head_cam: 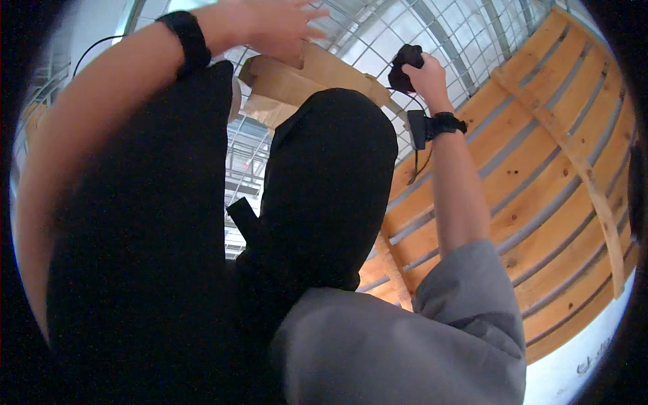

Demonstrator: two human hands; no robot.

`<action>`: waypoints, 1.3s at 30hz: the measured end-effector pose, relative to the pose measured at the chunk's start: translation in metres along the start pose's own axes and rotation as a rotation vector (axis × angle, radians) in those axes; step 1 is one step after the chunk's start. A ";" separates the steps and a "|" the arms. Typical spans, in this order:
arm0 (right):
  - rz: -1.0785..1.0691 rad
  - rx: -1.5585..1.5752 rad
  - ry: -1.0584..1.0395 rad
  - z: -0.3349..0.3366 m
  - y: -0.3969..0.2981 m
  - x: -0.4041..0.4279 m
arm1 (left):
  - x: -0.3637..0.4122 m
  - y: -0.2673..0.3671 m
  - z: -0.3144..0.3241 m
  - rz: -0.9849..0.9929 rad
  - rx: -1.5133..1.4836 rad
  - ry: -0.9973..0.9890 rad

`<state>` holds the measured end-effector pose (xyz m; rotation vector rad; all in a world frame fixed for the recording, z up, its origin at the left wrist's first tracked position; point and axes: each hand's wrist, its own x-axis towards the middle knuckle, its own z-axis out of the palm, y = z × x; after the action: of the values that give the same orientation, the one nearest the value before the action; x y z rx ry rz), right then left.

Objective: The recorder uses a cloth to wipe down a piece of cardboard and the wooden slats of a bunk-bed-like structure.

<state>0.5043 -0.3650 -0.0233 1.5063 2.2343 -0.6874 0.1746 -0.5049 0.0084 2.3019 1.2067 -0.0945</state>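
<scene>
At the top of the head view, my left hand point(278, 28) has its fingers spread beside a piece of brown cardboard point(324, 76); whether it touches the cardboard cannot be told. A black band point(187, 43) goes round that wrist. To the right, my right hand point(430, 78) grips a small, dark, crumpled-looking object point(405, 68), whose kind is unclear. The right wrist wears a black strap point(446, 126) with a small box-shaped device point(417, 130) on it. A thin black cable hangs near the device.
My dark-clothed knees point(334, 152) fill the middle. Metal wire mesh point(374, 45) runs behind the cardboard and below, between the legs. A slatted wooden panel point(547, 167) with crosspieces takes up the right side. A white surface with handwriting point(587, 364) lies at lower right.
</scene>
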 end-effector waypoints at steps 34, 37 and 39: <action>-0.167 0.410 -0.041 -0.030 -0.083 0.026 | -0.064 -0.089 0.009 -0.827 -0.110 -0.007; -0.176 0.042 0.050 0.007 -0.100 0.036 | -0.059 -0.092 0.012 -0.813 -0.103 0.008; -0.083 0.118 0.025 0.009 -0.103 0.040 | -0.059 -0.093 0.015 -0.817 -0.094 0.013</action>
<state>0.3938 -0.3728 -0.0327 1.4897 2.3229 -0.8436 0.0694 -0.5130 -0.0262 1.5990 2.0293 -0.3032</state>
